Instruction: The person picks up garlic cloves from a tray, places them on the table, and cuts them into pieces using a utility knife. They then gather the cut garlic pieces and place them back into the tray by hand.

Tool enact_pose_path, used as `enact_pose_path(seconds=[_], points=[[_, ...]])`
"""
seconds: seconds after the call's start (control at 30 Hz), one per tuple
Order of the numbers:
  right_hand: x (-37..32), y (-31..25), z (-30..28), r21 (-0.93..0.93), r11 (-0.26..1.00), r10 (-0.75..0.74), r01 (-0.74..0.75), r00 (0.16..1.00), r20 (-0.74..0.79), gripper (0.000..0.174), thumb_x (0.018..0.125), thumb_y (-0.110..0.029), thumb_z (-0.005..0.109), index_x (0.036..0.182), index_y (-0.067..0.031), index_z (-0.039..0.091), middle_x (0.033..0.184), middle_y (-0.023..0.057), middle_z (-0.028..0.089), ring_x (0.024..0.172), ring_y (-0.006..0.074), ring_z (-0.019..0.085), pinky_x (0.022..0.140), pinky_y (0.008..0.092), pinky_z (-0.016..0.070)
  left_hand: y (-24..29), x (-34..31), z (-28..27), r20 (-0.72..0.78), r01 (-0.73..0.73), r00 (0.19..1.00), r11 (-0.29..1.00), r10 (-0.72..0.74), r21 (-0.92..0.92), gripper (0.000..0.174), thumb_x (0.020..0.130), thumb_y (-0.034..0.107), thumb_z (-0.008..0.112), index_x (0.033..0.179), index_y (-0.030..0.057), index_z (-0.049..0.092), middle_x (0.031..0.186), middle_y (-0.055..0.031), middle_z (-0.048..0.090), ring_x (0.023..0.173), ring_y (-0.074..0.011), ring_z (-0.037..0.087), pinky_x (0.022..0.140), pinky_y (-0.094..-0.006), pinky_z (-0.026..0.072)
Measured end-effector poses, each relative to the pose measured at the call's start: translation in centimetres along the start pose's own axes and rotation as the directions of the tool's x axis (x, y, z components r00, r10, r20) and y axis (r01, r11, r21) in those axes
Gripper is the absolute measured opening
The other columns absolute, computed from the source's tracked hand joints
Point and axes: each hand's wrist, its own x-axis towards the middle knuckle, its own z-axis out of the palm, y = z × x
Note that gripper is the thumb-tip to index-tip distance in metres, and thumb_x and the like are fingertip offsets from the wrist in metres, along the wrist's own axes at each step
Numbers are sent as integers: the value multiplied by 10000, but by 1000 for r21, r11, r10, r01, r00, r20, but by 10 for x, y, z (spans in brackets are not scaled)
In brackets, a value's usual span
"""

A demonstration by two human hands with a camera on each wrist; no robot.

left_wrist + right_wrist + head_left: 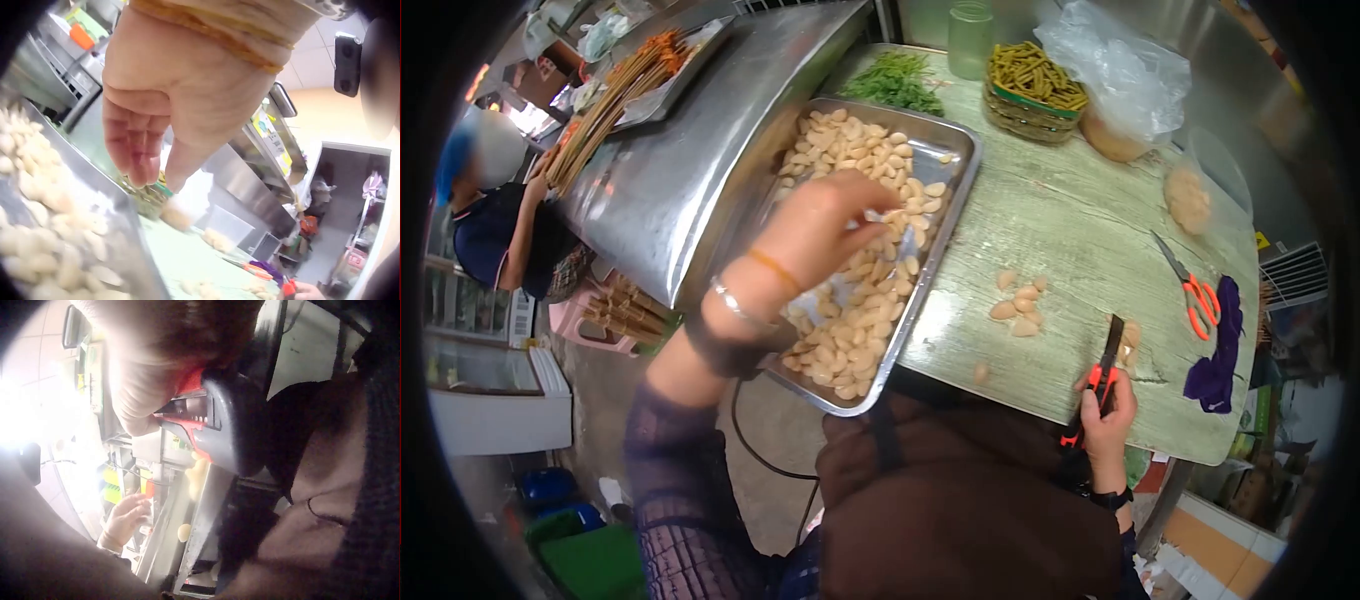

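Note:
My left hand (pixel 825 222) hangs over a steel tray (pixel 945 215) with its fingers loosely bent and a gap before the thumb. Nothing shows between the fingertips of that hand (pixel 172 100) in the left wrist view. Pale oval pieces (pixel 850 345), resembling peeled garlic cloves, fill much of the tray. At the table's near right, my right hand (pixel 1110 415) grips a red and black utility knife (pixel 1103 378), its dark front end pointing away from me. Beside the knife lie a few pale pieces (pixel 1131 338). Another small group of pieces (pixel 1022 303) lies between the tray and the knife.
Orange-handled scissors (pixel 1197 300) and a purple cloth (pixel 1218 360) lie at the table's right. Along the back are green herbs (pixel 897 82), a box of cut green beans (pixel 1035 85), a green jar (pixel 970 40) and a plastic bag (pixel 1125 65). A person (pixel 500 220) handles skewers (pixel 615 100) at left.

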Motion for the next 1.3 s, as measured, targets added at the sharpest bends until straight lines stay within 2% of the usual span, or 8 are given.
enact_pose_path(seconds=[0.17,0.4,0.63,0.77,0.87,0.97,1.03,1.3], points=[[0,0,1,21,1000,11,-11,1000,-5,185,872,-22,638,1052,-6,594,914,60,667,838,138,604,812,295,501,-34,-51,-21,70,202,974,967,-215,158,181,881,14,766,1058,28,732,946,-104,699,808,-235,701,714,-337,579],[1,8,-1,-42,997,-61,63,997,43,247,943,-159,629,1135,-15,571,965,54,634,805,96,533,754,260,442,-28,-74,29,100,-44,994,997,38,60,203,847,28,780,1045,45,737,1040,-107,706,920,-316,708,806,-386,584],[0,3,0,-36,999,-23,25,999,33,246,943,-159,631,1131,-12,573,964,56,635,826,110,543,779,273,452,-32,-90,10,252,29,964,978,-82,208,237,821,21,783,1050,62,737,1029,-102,706,913,-331,704,787,-405,583],[1,-4,4,-6,1000,-28,28,999,-17,171,890,-50,634,1047,0,588,915,66,669,851,146,601,822,298,495,-40,-65,3,92,73,992,985,-89,158,234,830,-8,769,1053,47,727,1055,-116,703,932,-328,704,803,-402,583],[0,-2,2,7,1000,4,-4,1000,-15,173,886,-56,646,1043,-5,592,915,64,670,842,144,597,817,300,495,-44,-44,15,114,-152,984,977,136,150,239,835,0,763,1067,44,723,1100,-120,699,985,-329,692,848,-403,573],[-1,7,-3,-52,998,-44,47,998,43,264,943,-175,651,1143,-17,582,982,61,650,853,107,550,797,267,449,-48,-47,17,282,-18,959,978,-42,207,129,828,36,755,954,39,729,1064,-111,682,982,-330,678,856,-403,560],[0,2,-2,-37,999,-23,23,1000,7,201,905,-103,649,1073,-10,591,936,61,663,843,131,578,806,289,478,-58,-53,7,358,71,920,966,-159,247,51,825,56,745,871,41,727,1006,-108,669,947,-324,676,836,-398,558],[1,-3,2,-7,1000,11,-11,1000,-3,185,892,-65,645,1059,-1,593,926,65,666,857,147,595,826,302,492,-61,-79,-16,189,160,958,950,-214,267,57,863,50,753,916,41,734,1002,-105,687,910,-314,689,813,-393,564]])
